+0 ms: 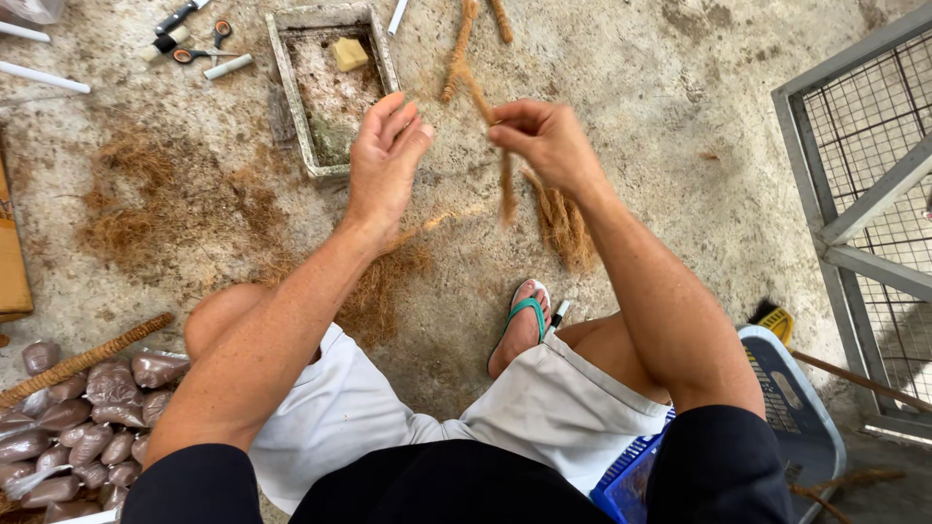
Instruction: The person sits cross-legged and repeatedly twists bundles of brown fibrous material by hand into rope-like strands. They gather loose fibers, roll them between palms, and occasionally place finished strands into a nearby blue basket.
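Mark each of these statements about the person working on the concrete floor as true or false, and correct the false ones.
1. The right hand pinches a strand of brown fibre. True.
2. The left hand holds the scissors. False: it is open and holds nothing; the scissors lie on the floor, top left.
3. A yellow block sits in the shallow tray. True.
4. Filled brown bags are piled at the lower left. True.
5. The sandal has red straps. False: the straps are green.

Head-worn view, looking steeply down, close
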